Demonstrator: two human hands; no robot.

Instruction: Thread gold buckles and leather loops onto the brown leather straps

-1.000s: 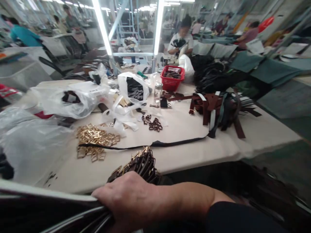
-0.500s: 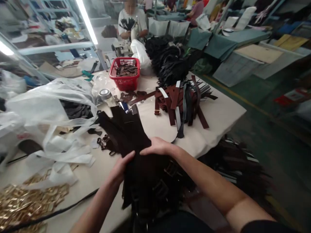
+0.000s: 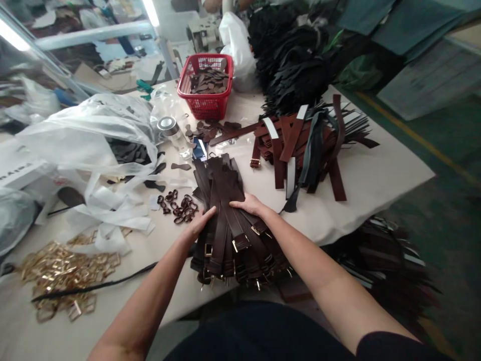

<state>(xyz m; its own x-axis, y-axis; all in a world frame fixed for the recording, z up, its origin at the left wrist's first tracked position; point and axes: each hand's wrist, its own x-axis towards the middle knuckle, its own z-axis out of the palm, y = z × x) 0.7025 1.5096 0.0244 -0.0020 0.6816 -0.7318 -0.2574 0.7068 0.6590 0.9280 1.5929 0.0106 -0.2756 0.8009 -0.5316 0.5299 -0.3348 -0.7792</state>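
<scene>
A thick bundle of dark brown leather straps with gold buckles lies on the table in front of me. Its buckle ends fan out over the near table edge. My left hand grips the bundle from the left, thumb on top. From the right, my right hand clasps it the same way, fingers wrapped out of sight beneath. Small brown leather loops lie just left of the bundle. Beyond its far end are a phone and a clear jar with a silver lid.
Gold buckles are heaped at the left, near a black strip. Behind them spreads a white plastic bag. A red basket of leather pieces stands at the back. Reddish-brown straps and black straps pile up on the right.
The bundle has come down from a raised, tilted position to lie flatter on the table, both hands still around it. My view has tipped downward, and the co-worker has mostly left the frame.
</scene>
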